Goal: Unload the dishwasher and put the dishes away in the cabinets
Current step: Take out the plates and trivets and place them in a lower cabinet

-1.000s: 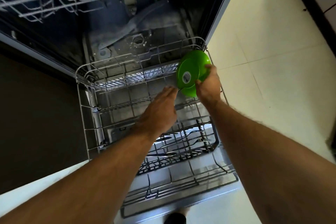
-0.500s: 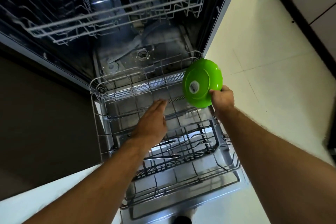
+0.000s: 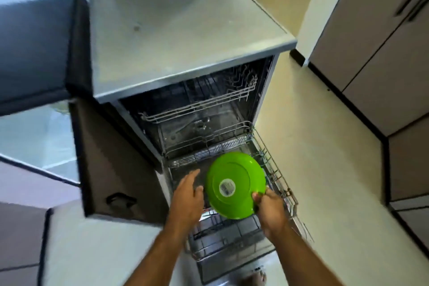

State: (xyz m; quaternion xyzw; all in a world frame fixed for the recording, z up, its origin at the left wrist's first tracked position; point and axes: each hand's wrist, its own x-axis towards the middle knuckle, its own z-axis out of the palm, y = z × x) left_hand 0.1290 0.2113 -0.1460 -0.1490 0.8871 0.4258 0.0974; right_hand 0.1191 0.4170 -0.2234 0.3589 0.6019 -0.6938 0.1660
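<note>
At your far left sits a dark counter point(image 3: 34, 49), and below its corner a brown panel point(image 3: 111, 160) that seems to flank the dishwasher point(image 3: 185, 37), whose grey top is bare. Moving in, your left hand point(image 3: 188, 195) hovers above the pulled-out lower rack point(image 3: 232, 246) with its fingers straight and relaxed, holding nothing; it looks placed to take or steady the dish, just beside its rim without clearly touching it. Next comes the green plate point(image 3: 234, 184), lifted clear above the rack and tilted so its underside, with a round pale sticker, faces you; that angle probably comes from how you drew it out from between the tines. Your right hand point(image 3: 270, 210) pinches its lower right rim, thumb on the near face and the other fingers hidden behind, which keeps the wet faces mostly untouched but gives only an edge hold, so a second hand would help. The upper rack point(image 3: 199, 104) inside looks empty, though blur hides detail. To your right, across the pale floor point(image 3: 313, 158), stand beige cabinets point(image 3: 376, 53) with their doors shut, likely the plate's destination.
</note>
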